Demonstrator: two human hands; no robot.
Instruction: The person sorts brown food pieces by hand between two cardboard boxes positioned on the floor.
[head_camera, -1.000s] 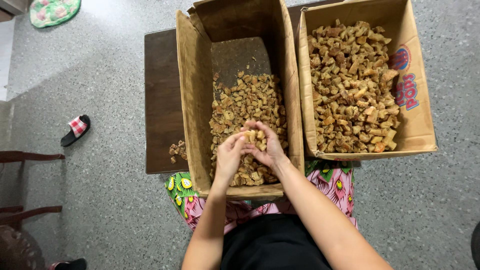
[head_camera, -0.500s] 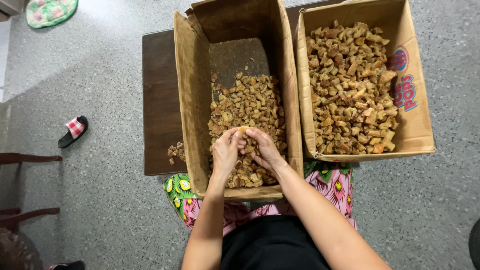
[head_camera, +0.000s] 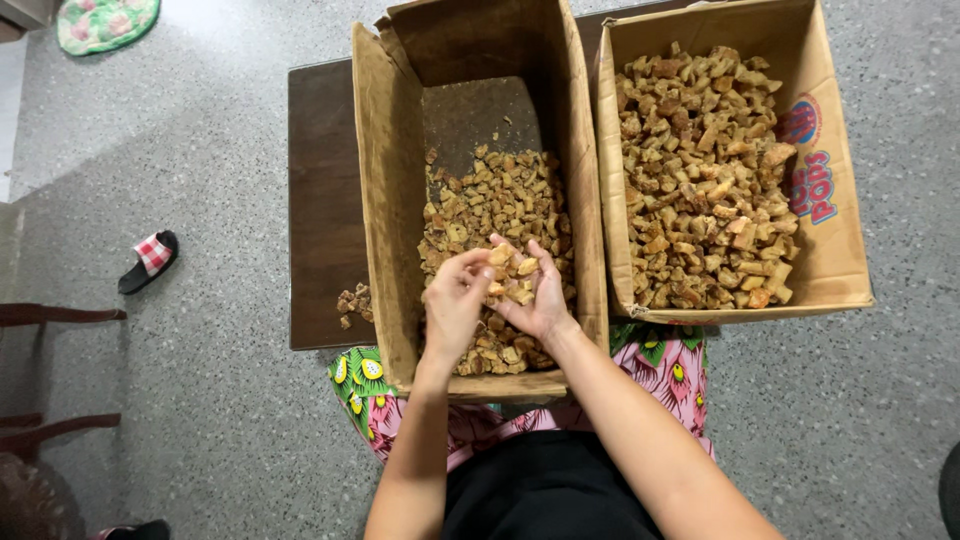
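**Both hands cupped over brown chunks in the tall box**

Here we are above the middle cardboard box (head_camera: 385, 200), a long carton whose long axis runs straight away from the person, open top facing up. Its far end shows bare floor; the brown chunks (head_camera: 490, 195) lie heaped toward the near end. Right over that heap, the left hand (head_camera: 452, 305) and the right hand (head_camera: 535, 295) meet, palms turned in toward each other. The left hand's fingers curl round a pale chunk (head_camera: 500, 256), pinching it at the top. The right hand is cupped, fingers bent, cradling a small handful of pieces (head_camera: 518, 290) against the palm.

Just beside it on the right sits a second box (head_camera: 830, 240), wider, full nearly to its walls with bigger, lighter chunks. Both boxes rest on a dark wooden table (head_camera: 320, 200), where a few loose chunks (head_camera: 352, 303) lie left of the middle box. On the speckled floor, well apart, lies a checked slipper (head_camera: 148, 260).
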